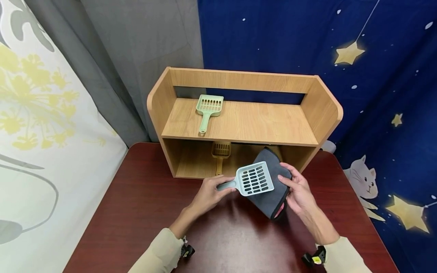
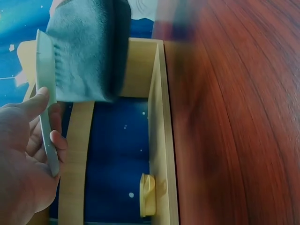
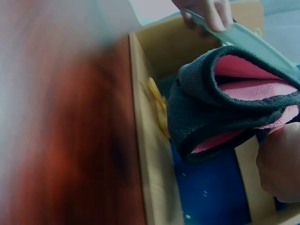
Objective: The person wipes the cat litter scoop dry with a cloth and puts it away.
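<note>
My left hand (image 1: pixel 209 194) grips the handle of a pale blue litter scoop (image 1: pixel 255 181), whose slotted head lies in front of a folded cloth (image 1: pixel 271 203). Dark grey outside with a black border, the cloth shows pink inside its folds (image 3: pixel 255 89) in the right wrist view. My right hand (image 1: pixel 300 191) holds it by its right side, thumb and fingers on the fabric. In the left wrist view the scoop (image 2: pixel 46 70) appears edge-on, close beside the cloth (image 2: pixel 91 51). Whether the two touch I cannot tell. Both are held up above the table.
A two-level wooden shelf (image 1: pixel 239 141) stands on the dark red table (image 1: pixel 146 212). On its upper board lies a green litter scoop (image 1: pixel 206 113); a yellow-brown scoop (image 1: pixel 221 149) is in the lower compartment. The cloth covers part of that compartment's right side. Curtains (image 1: pixel 266 38) hang behind.
</note>
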Motion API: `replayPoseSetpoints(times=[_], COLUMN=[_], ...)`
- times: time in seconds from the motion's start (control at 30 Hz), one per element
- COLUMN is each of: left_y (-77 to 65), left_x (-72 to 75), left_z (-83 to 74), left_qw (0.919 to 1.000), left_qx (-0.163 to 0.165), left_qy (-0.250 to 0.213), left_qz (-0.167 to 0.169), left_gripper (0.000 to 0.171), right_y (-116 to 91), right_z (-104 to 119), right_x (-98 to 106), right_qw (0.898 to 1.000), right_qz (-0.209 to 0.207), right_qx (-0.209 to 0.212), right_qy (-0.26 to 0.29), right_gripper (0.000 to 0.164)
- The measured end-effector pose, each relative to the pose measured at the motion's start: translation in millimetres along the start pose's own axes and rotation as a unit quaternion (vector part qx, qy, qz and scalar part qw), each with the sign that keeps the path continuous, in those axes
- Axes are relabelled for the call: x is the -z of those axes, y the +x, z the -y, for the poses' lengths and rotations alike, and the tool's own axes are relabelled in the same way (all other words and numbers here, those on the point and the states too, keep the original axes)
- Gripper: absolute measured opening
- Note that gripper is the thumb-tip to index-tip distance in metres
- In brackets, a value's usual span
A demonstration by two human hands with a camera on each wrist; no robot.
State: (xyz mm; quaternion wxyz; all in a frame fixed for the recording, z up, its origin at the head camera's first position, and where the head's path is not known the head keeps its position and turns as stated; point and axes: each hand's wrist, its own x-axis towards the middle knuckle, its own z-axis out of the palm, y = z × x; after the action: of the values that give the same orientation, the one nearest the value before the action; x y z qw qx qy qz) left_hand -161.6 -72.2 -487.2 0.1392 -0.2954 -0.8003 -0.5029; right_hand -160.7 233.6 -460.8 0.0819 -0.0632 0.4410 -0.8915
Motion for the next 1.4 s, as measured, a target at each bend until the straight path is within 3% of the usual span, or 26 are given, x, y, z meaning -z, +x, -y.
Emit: replayPoseSetpoints(times=[0.33, 0.53, 0.6, 0.67, 0.77, 0.9, 1.03, 1.1, 1.17, 1.37, 1.4], left_y=[-3.5, -4.7, -4.0, -3.2, -2.8, -2.7, -1.7, -0.5, 0.9, 6.5, 7.3], left_x=[8.4, 13.9, 16.1, 18.3, 19.8, 18.1, 12.2, 8.2, 4.1, -9.8, -12.1], left_z=[2.8, 3.7, 3.5, 3.4, 4.0, 4.3, 3.5, 2.6, 0.4, -8.9, -10.4], left_qw=[0.9964, 0.9913, 0.9893, 0.9872, 0.9848, 0.9820, 0.9794, 0.9781, 0.9764, 0.9732, 0.9729], left_qx=[0.023, 0.028, 0.023, 0.018, 0.016, 0.019, 0.023, 0.024, 0.027, 0.032, 0.031], left_qy=[0.078, 0.127, 0.143, 0.157, 0.171, 0.185, 0.195, 0.201, 0.209, 0.223, 0.223], left_qz=[0.022, 0.019, 0.020, 0.022, 0.025, 0.034, 0.046, 0.048, 0.049, 0.048, 0.050], left_gripper=[0.033, 0.032, 0.033, 0.033, 0.033, 0.033, 0.032, 0.032, 0.033, 0.032, 0.032], right_y=[-6.4, -9.6, -9.6, -9.2, -8.0, -6.1, -2.0, -0.1, 1.3, 2.4, 2.3], right_z=[24.5, 25.1, 26.2, 27.2, 26.7, 20.6, 10.9, 4.8, -1.8, -25.2, -28.4], right_x=[7.1, 7.0, 5.1, 2.0, -1.0, -5.4, -12.4, -17.7, -24.8, -48.4, -52.0], right_qw=[0.997, 0.982, 0.967, 0.944, 0.893, 0.827, 0.783, 0.770, 0.763, 0.740, 0.739], right_qz=[0.016, 0.013, -0.004, -0.024, -0.049, -0.067, -0.062, -0.046, -0.028, 0.003, 0.007], right_qx=[0.042, 0.094, 0.122, 0.152, 0.187, 0.227, 0.274, 0.292, 0.296, 0.273, 0.265], right_qy=[-0.060, -0.165, -0.224, -0.293, -0.406, -0.509, -0.555, -0.566, -0.573, -0.615, -0.619], right_gripper=[0.052, 0.062, 0.062, 0.060, 0.057, 0.055, 0.055, 0.054, 0.054, 0.051, 0.050])
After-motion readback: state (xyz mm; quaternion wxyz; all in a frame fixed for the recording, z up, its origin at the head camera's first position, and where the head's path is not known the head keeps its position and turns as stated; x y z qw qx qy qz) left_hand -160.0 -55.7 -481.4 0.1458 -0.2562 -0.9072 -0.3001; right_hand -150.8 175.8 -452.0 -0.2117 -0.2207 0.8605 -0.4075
